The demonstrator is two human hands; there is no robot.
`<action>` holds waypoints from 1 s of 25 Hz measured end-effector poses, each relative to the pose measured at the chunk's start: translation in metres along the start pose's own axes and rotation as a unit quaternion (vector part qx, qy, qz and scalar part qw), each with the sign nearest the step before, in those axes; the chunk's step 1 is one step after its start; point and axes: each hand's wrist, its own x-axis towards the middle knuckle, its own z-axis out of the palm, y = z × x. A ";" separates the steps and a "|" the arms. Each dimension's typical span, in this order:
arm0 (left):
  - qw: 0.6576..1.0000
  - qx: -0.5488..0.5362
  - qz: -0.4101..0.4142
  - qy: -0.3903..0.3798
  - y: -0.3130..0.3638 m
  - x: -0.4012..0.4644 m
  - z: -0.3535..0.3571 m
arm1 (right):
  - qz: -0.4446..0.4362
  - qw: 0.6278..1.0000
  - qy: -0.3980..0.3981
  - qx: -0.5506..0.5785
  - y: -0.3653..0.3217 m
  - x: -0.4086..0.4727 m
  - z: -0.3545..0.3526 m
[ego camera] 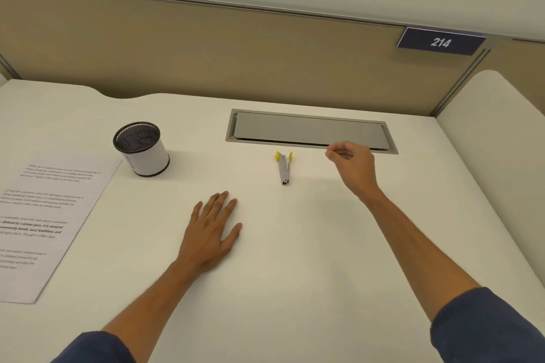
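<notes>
A small grey stapler [285, 168] with yellow ends lies on the white desk [295, 244], its yellow end pointing away from me. My left hand [211, 233] rests flat on the desk, fingers straight, below and left of the stapler. My right hand [352, 165] hovers to the right of the stapler, near the front edge of the grey cable hatch [309, 130]. Its fingers are curled and the thumb meets the fingertips. Nothing shows between them.
A black mesh pen cup [141, 149] with a white wrap stands at the left. A printed sheet of paper [44, 215] lies at the far left edge. A tan partition [206, 50] with a "214" sign [440, 42] closes the back.
</notes>
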 end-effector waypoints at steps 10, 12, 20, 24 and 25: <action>0.999 -0.036 -0.002 0.029 -0.003 0.002 0.003 | -0.027 0.906 -0.096 -0.412 0.114 -0.001 -0.083; 0.999 -0.038 -0.002 0.029 -0.004 0.002 0.003 | -0.053 0.893 -0.118 -0.431 0.119 -0.002 -0.087; 0.999 -0.037 -0.002 0.031 -0.005 0.003 0.005 | -0.070 0.880 -0.124 -0.452 0.138 -0.006 -0.118; 0.999 -0.034 -0.006 0.033 -0.004 0.003 0.005 | -0.085 0.884 -0.139 -0.439 0.138 -0.006 -0.123; 0.999 -0.036 -0.007 0.033 -0.004 0.003 0.005 | -0.088 0.881 -0.147 -0.441 0.136 -0.006 -0.122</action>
